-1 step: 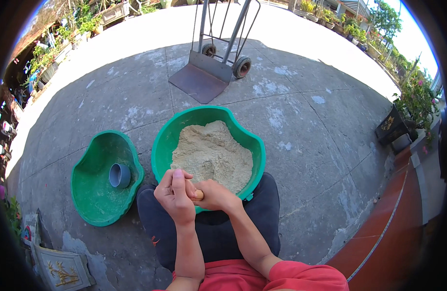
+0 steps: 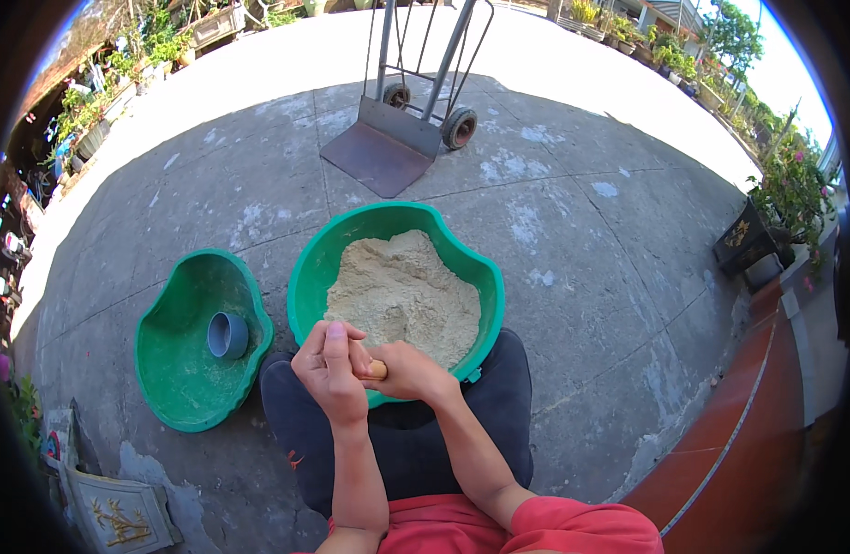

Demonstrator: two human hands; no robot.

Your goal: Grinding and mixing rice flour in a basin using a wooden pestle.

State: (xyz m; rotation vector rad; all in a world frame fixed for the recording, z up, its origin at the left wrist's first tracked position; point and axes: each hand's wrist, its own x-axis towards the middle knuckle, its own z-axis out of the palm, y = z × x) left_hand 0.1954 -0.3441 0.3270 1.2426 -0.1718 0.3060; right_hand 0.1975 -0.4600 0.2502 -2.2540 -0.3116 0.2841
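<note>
Over the near rim of a green basin (image 2: 301, 277), both my hands are close together. The basin holds a heap of pale, beige powder (image 2: 408, 277) with a hollow in its near part. My right hand (image 2: 410, 372) is wrapped round a light wooden handle (image 2: 377, 370), whose rounded end pokes out toward my left hand. My left hand (image 2: 335, 374) is closed with its thumb up, its fingers against that end; what it grips, if anything, is hidden. To the left, a second green basin (image 2: 167, 355) holds a grey cup (image 2: 227, 334) lying on its side.
A metal hand truck (image 2: 381, 152) stands beyond the basin on the concrete ground (image 2: 582, 277). A dark planter (image 2: 746, 238) is at the right, above a red-tiled ledge (image 2: 720, 434). Another planter (image 2: 120, 510) sits at the lower left.
My left hand has shifted very slightly left, so a little more of the wooden handle's end shows. The basins, powder and cup look the same.
</note>
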